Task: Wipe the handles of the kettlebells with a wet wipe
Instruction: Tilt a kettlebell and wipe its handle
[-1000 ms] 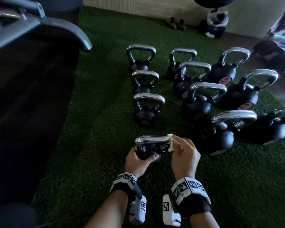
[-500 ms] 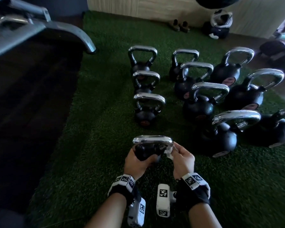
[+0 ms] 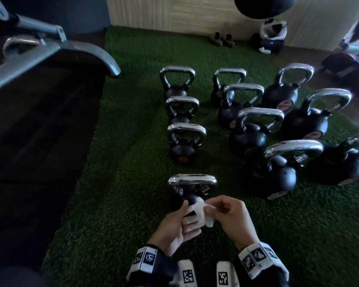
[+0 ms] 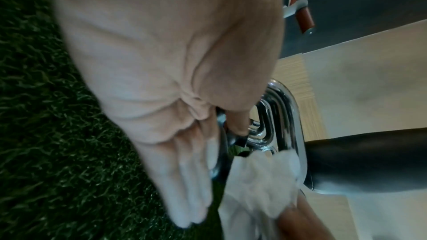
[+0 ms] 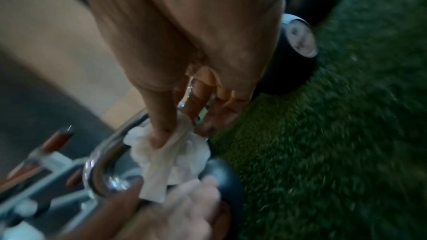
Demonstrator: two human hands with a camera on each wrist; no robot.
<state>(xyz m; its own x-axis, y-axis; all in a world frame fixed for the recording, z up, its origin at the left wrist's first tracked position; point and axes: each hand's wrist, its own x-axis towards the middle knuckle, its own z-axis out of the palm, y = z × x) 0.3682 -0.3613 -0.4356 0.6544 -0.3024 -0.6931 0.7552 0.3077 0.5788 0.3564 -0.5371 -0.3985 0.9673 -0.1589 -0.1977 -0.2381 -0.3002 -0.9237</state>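
Observation:
The nearest kettlebell (image 3: pixel 187 197), black with a chrome handle (image 3: pixel 192 180), stands on the green turf just beyond my hands. Neither hand touches it. My right hand (image 3: pixel 218 208) pinches the white wet wipe (image 3: pixel 202 214) between thumb and fingers; the right wrist view shows this pinch on the wipe (image 5: pixel 172 154) in front of the chrome handle (image 5: pixel 101 161). My left hand (image 3: pixel 190 216) lies with straight fingers under the wipe, which drapes across them. In the left wrist view the wipe (image 4: pixel 258 176) hangs beside those straight fingers (image 4: pixel 184 180).
Several more kettlebells stand in rows beyond and to the right, the closest a large one (image 3: pixel 278 175). A grey machine leg (image 3: pixel 71 48) reaches onto the turf at far left beside dark flooring (image 3: pixel 29 141). Small items lie by the back wall (image 3: pixel 222 39).
My left hand has let go of the kettlebell's body and my right hand has drawn the wipe off the handle. Both hands now meet nearer me with the wipe between them.

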